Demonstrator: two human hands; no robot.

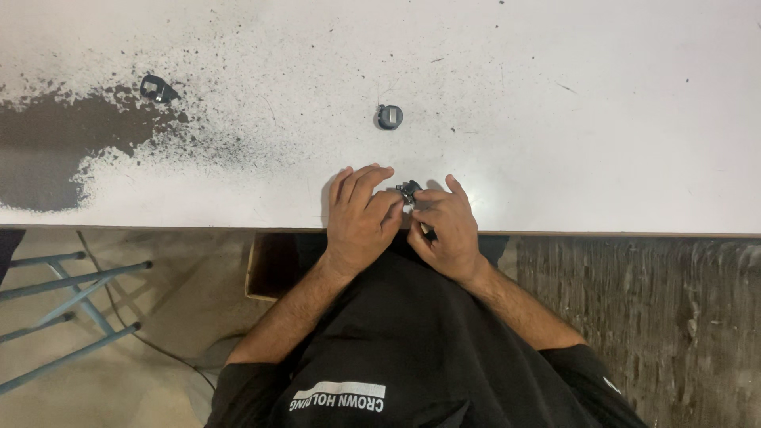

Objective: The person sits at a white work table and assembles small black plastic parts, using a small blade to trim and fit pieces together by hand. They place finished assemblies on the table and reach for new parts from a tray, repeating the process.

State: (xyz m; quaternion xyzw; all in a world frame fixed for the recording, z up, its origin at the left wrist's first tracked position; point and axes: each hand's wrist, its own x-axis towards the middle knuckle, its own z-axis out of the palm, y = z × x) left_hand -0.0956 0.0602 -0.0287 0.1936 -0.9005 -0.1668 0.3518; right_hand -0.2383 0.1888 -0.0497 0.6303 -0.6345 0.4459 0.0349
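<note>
Both hands pinch one small dark part (409,191) between them, right at the near edge of the white table (602,119). Left hand (362,218) lies knuckles up, fingers curled, fingertips closed on the part's left side. Right hand (445,230) grips it from the right with thumb and forefinger; a thin dark bit shows under that hand, too small to tell what it is. Part sits just over the tabletop; touching or not, can't tell.

Below the hands: black shirt, bare forearms. Blue metal stool legs (71,301) on the floor to the left, open cardboard box (265,265) under the table edge.

Further out on the table: small round grey piece (389,116) straight beyond the hands, well apart. Far left, another dark piece (157,89) beside a big patch where the white coating is worn off (47,150).
</note>
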